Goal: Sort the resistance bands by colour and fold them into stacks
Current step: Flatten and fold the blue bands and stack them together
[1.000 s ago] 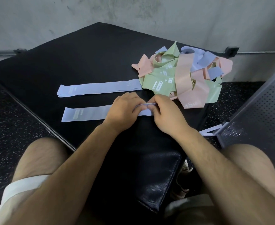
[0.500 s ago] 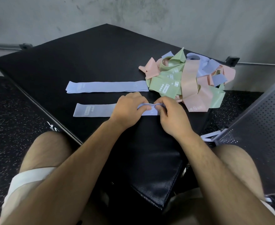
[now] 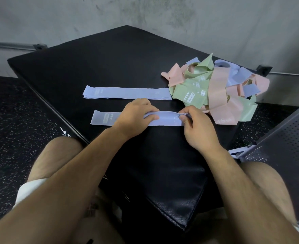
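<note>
Early stage, by my read: 2 blue bands pulled out & laid flat on the desk [image 3: 92,59], parallel, running 9-to-3. No folds, no stacks yet.

The far blue band [image 3: 127,93] lies alone, its 3 o'clock end touching the mixed pile [image 3: 217,88]. The near blue band [image 3: 164,120] is the one in work, just at 6 o'clock of the far one, a gap btw them. The left hand [image 3: 136,118] lies on it mid-length, fingers curled over the far edge, thumb on top, gripping. The right hand [image 3: 196,125] pinches its 3 o'clock end btw thumb & forefinger; the loop's layers show slightly parted there. Prob squaring the end before a fold, a guess only.

Left to do: the whole pile at 2 o'clock, pink, green & more blue, tangled, unsorted.

Materials: bands = thin flat loops, matte, stretchy latex look, pastel, w/ white print (a green one reads HEAVY). The piled ones twist, curl, some stand up in open loops; limp stuff.

Desk = black padded block, fine grainy cover, rounded corner at 6 o'clock. Speckled black floor [image 3: 13,120] around it. Grey perforated metal panel [image 3: 286,147] at 4 o'clock.
</note>
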